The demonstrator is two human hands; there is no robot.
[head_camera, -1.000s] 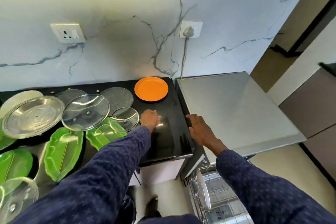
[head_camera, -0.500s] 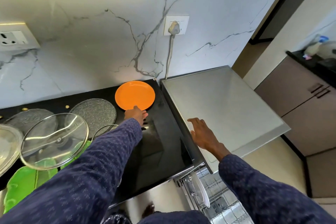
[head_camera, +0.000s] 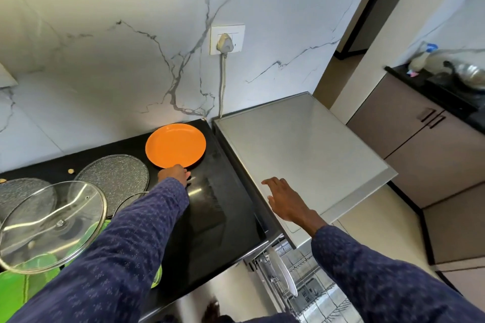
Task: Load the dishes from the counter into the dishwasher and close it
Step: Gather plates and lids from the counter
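the left hand touches the orange plate's near rim, grip unclear, plate just above it mid-frame; the right hand hovers relaxed.

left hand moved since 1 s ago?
Yes. The left hand went back across the black counter, toward the wall, and now touches the orange plate at its near rim.

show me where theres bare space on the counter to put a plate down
Bare black counter runs from the orange plate toward the front edge, between the left hand's sleeve and the dishwasher top. That grey top is bare too, under the right hand. Left of the sleeve it is crowded: glass lid, textured round plates, green dishes.
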